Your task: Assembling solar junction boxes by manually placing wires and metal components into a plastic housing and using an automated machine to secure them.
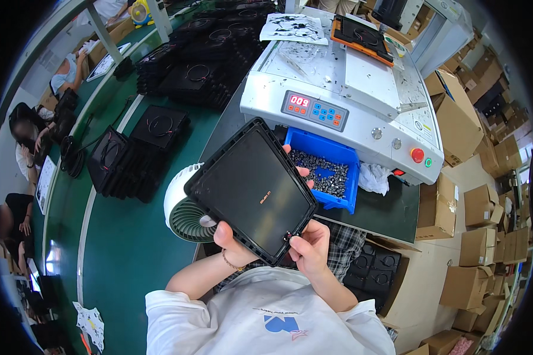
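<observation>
A black, square, frame-edged panel (pixel 249 183) is held tilted in front of my chest, with small orange print on its smooth face. My left hand (pixel 236 247) supports it from underneath, thumb at the near-left edge and fingertips showing past the far-right edge. At the panel's near corner, my right hand (pixel 311 245) is closed, with its thumb against a small dark piece (pixel 288 235), possibly a bit of wire or a fastener. The fingers behind that corner are partly hidden. Just past the panel, a blue bin (pixel 352 183) holds many small dark metal parts.
A white machine (pixel 266 89) with a control panel and red button (pixel 417 155) stands ahead. A white fan (pixel 180 204) is left of the panel. Stacked black panels (pixel 160 125) lie on the green bench (pixel 136 254). Cardboard boxes (pixel 438 207) fill the right; people sit far left.
</observation>
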The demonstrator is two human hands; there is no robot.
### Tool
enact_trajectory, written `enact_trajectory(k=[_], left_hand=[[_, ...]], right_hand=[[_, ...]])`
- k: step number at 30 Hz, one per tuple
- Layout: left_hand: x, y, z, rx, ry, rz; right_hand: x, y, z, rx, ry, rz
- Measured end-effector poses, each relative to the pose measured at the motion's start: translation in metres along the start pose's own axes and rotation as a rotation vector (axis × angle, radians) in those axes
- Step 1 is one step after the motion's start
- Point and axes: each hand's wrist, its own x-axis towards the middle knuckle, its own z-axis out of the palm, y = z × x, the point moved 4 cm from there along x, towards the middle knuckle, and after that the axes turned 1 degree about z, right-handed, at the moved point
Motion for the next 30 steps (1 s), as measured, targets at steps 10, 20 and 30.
enact_trajectory(k=[10, 20, 30], left_hand=[[-0.001, 0.03, 0.02, 0.033, 0.057, -0.012], [-0.213, 0.178, -0.047, 0.257, 0.808, 0.669], [-0.504, 0.201, -0.081, 0.45, 1.813, 0.591]], right_hand=[[0.002, -0.008, 0.009, -0.026, -0.094, 0.097], [0.015, -0.051, -0.011, 0.121, -0.354, -0.135], [0.025, -0.053, -0.023, 0.146, -0.356, -0.108]])
